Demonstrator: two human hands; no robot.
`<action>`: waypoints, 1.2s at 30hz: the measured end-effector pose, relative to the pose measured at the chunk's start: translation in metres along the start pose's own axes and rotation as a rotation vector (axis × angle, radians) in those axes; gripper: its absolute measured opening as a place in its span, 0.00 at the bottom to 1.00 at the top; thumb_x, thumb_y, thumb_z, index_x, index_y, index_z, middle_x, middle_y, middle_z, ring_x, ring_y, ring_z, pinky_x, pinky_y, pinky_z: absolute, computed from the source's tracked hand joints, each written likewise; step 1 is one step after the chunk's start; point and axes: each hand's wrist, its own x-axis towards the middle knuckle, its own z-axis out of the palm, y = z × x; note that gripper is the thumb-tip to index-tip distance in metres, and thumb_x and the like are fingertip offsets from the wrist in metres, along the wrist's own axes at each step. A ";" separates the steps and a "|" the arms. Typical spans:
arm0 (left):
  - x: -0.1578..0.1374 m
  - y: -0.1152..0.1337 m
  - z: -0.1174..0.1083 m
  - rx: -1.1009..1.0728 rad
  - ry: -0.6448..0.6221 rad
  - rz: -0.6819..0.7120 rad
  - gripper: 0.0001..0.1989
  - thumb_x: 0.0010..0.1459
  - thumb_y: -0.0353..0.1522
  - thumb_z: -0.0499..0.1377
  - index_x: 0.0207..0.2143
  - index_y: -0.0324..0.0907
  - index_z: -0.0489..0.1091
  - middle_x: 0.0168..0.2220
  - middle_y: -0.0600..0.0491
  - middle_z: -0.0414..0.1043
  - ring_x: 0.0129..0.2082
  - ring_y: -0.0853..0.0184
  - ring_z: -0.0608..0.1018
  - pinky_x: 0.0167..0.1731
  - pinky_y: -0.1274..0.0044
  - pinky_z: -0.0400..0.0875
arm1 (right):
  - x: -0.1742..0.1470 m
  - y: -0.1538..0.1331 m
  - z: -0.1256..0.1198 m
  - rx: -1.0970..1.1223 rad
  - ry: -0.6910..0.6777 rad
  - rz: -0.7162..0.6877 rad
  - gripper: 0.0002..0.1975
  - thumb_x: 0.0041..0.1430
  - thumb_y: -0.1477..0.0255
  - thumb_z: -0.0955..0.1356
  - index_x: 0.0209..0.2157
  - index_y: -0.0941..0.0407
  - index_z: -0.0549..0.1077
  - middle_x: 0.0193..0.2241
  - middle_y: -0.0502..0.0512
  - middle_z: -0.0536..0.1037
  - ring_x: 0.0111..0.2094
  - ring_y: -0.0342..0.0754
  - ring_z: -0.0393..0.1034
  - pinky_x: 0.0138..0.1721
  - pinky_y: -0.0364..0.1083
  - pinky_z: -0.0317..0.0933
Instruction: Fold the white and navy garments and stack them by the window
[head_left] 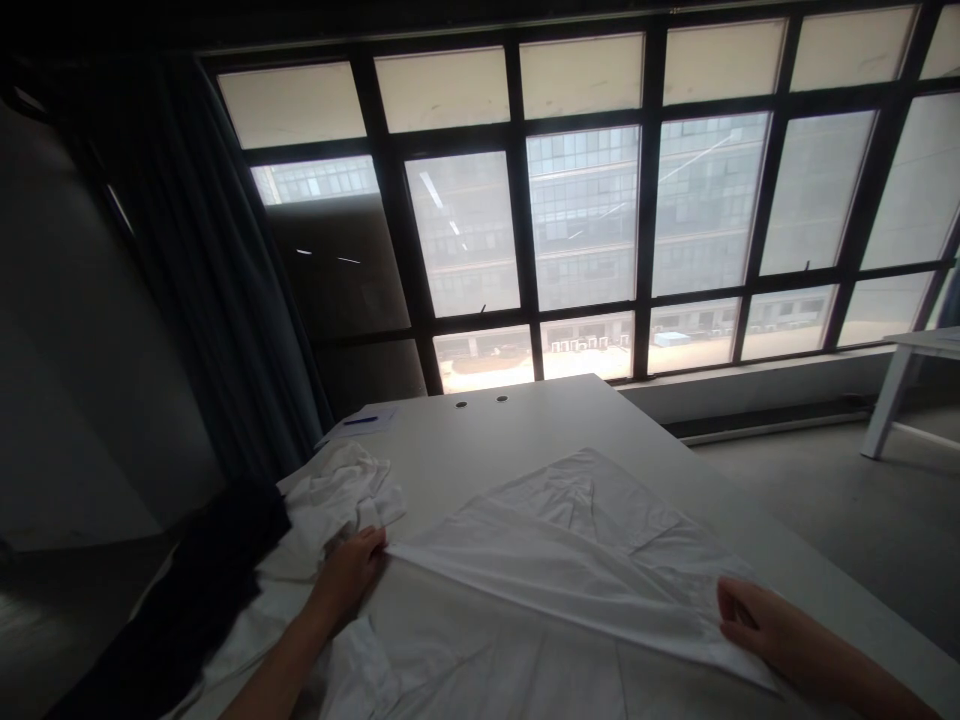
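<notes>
Clock centred on the white garment (525,560), spread across the near half of the white table (540,425). Crumpled white cloth (341,490) at 10, crowding the left hand (352,572); dark cloth (195,590) at 9. Pen (361,420) at 10, beyond. Left forearm slants toward 1, fingertips pinching the hem; right hand (769,625), at 4, reaches toward 10, fingers curled onto fabric. Far corner points to 12; taut edge runs 10–4. Long axis unclear.

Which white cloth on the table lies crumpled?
The bunched heap beyond the left hand; the other cloth is spread between that hand and the right hand.
</notes>
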 end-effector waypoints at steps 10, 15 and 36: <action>0.006 -0.014 0.008 -0.247 0.011 -0.097 0.13 0.52 0.41 0.57 0.35 0.44 0.74 0.34 0.53 0.80 0.36 0.60 0.80 0.38 0.75 0.70 | 0.004 -0.010 0.000 -0.099 0.192 0.011 0.13 0.58 0.58 0.66 0.36 0.53 0.74 0.29 0.54 0.78 0.31 0.52 0.72 0.35 0.47 0.62; 0.010 -0.026 0.009 -0.323 0.013 -0.166 0.13 0.50 0.42 0.59 0.30 0.42 0.74 0.29 0.51 0.79 0.33 0.59 0.80 0.36 0.72 0.72 | 0.007 -0.049 0.021 -0.085 0.241 -0.223 0.23 0.61 0.53 0.67 0.53 0.50 0.75 0.59 0.62 0.72 0.61 0.61 0.64 0.61 0.58 0.57; -0.005 -0.001 -0.003 0.043 -0.043 0.110 0.04 0.57 0.29 0.54 0.30 0.45 0.67 0.35 0.52 0.72 0.35 0.63 0.75 0.39 0.74 0.64 | -0.026 -0.077 0.013 -0.133 -0.020 -0.190 0.12 0.42 0.82 0.63 0.30 0.54 0.69 0.33 0.52 0.75 0.35 0.48 0.68 0.37 0.44 0.55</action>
